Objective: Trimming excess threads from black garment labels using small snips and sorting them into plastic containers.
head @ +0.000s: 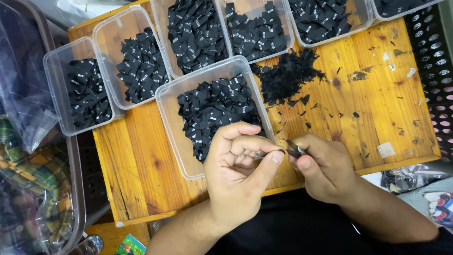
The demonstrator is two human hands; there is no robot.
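Taking the wooden board [141, 156] as the marker, a brown bin [75, 189] sits off its left edge, stuffed with clear bags [23, 94] and plaid cloth [28, 189]. Hanging over the board's left end is a clear tub [56, 94] of small black labels, and a second tub [111, 33] of the same stands just beside it on the board's back left corner. Near the middle of the board a third tub [174, 146] lies closest to the person, about half full of labels [217, 106]. The left hand [238, 167] hovers over the board's front edge, partly above that tub, fingers curled tight, thumb and forefinger pinching a thin dark strip [266, 153] that I cannot make out clearly. Just right of it, also at the front edge, the right hand [323, 165] is closed around small dark scissors [295, 149], their tip meeting the strip. Behind the hands, right of the middle tub, a heap of black scraps [288, 75] lies loose on the board. More tubs [255, 28] of labels line the board's back edge. Off the right end stands a black perforated crate [436, 56].
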